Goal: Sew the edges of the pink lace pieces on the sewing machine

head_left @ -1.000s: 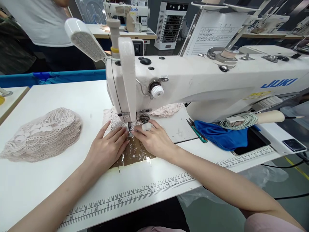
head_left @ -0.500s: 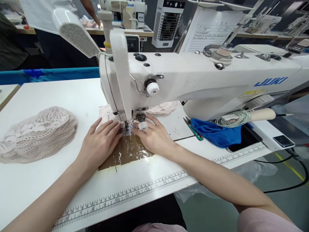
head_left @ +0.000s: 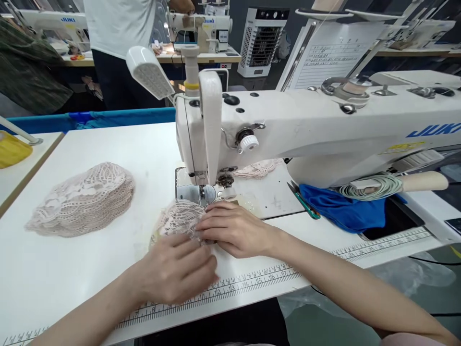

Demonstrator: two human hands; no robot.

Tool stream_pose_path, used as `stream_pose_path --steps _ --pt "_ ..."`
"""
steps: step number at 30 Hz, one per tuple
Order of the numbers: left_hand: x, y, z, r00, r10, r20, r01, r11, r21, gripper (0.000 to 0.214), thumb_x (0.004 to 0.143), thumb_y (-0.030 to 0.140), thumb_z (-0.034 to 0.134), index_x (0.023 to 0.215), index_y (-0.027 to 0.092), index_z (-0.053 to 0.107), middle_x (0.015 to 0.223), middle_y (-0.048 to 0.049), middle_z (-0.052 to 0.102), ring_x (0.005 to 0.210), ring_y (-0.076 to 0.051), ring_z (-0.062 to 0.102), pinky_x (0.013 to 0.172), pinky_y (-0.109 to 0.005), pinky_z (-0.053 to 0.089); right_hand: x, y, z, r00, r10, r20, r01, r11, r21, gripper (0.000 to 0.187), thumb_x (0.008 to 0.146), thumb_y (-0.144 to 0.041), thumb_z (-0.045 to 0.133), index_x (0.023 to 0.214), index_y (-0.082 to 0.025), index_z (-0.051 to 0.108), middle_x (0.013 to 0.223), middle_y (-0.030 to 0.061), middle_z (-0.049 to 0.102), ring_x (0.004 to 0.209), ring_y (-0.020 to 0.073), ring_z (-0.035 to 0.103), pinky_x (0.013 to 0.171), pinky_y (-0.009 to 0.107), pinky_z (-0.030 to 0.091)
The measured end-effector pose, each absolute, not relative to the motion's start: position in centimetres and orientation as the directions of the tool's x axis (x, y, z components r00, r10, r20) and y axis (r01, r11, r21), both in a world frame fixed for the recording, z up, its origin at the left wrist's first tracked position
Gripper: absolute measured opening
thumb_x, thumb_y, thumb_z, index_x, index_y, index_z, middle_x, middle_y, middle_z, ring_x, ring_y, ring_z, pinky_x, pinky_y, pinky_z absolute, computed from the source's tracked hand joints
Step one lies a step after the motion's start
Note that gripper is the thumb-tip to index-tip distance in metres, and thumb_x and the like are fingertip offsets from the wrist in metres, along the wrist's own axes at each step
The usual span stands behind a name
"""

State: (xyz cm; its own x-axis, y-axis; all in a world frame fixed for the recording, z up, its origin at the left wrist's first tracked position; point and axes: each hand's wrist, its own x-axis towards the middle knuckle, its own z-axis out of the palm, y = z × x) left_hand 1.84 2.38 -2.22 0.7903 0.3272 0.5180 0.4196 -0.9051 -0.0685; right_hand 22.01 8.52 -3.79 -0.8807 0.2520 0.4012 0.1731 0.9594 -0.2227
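My left hand (head_left: 178, 274) is curled over the near edge of a small pale pink lace piece (head_left: 178, 216) that lies on the table in front of the needle. My right hand (head_left: 236, 228) pinches the same lace piece at its right edge, fingers pressed together. Both hands sit just in front of the presser foot (head_left: 201, 192) of the white sewing machine (head_left: 306, 129). The bare needle plate (head_left: 189, 192) shows behind the lace.
A stack of lace pieces (head_left: 82, 199) lies at the left of the white table (head_left: 72, 269). More lace (head_left: 259, 168) sits behind the machine head. Blue cloth (head_left: 342, 209) and snips (head_left: 302, 202) lie under the machine arm. A person (head_left: 118, 43) stands at the back.
The lace piece has come out from under the presser foot and sits nearer me. Both hands pulled back from the needle and closed on it. The view shifted right.
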Motion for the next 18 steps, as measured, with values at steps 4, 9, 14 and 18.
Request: stream_pose_path --steps 4,9,14,18 --pt "1.0 3.7 -2.3 0.491 0.744 0.454 0.851 -0.521 -0.067 0.019 0.09 0.035 0.055 0.089 0.016 0.059 0.081 -0.0042 0.066 0.064 -0.015 0.059 0.048 -0.027 0.038 22.6 8.6 -3.5 -0.879 0.265 0.397 0.167 0.95 -0.264 0.029 0.08 -0.007 0.041 0.079 -0.021 0.066 0.08 -0.0012 0.069 0.076 0.0149 0.06 0.089 0.034 0.045" --pt "0.8 4.7 -2.7 0.433 0.83 0.352 0.9 -0.423 -0.109 0.025 0.094 0.031 0.043 0.081 0.017 0.058 0.073 -0.0041 0.061 0.058 -0.016 0.053 0.056 -0.031 0.038 22.9 8.9 -3.5 -0.872 0.302 0.384 0.183 0.931 -0.317 0.026 0.075 -0.007 0.039 0.065 -0.019 0.06 0.064 -0.0012 0.061 0.065 0.0139 0.052 0.07 0.03 0.042" --pt "1.0 4.3 -1.9 0.323 0.912 0.252 0.897 -0.38 0.225 0.024 0.094 0.031 0.041 0.085 0.019 0.061 0.077 -0.0021 0.065 0.061 -0.015 0.055 0.057 -0.029 0.04 23.0 8.8 -3.7 -0.804 0.38 0.457 0.205 0.899 -0.387 0.023 0.071 -0.009 0.04 0.057 -0.018 0.056 0.053 -0.0021 0.052 0.054 0.0128 0.046 0.063 0.03 0.04" --pt "1.1 3.9 -0.9 0.141 0.99 0.031 0.676 -0.119 0.728 0.021 0.089 0.042 0.051 0.09 0.023 0.06 0.053 0.0058 0.055 0.047 -0.012 0.051 0.045 -0.023 0.038 22.4 7.8 -3.2 -0.583 0.673 0.455 0.369 0.718 -0.591 0.021 0.085 -0.021 0.05 0.096 -0.014 0.065 0.08 0.0034 0.065 0.054 0.0114 0.05 0.054 0.027 0.044"
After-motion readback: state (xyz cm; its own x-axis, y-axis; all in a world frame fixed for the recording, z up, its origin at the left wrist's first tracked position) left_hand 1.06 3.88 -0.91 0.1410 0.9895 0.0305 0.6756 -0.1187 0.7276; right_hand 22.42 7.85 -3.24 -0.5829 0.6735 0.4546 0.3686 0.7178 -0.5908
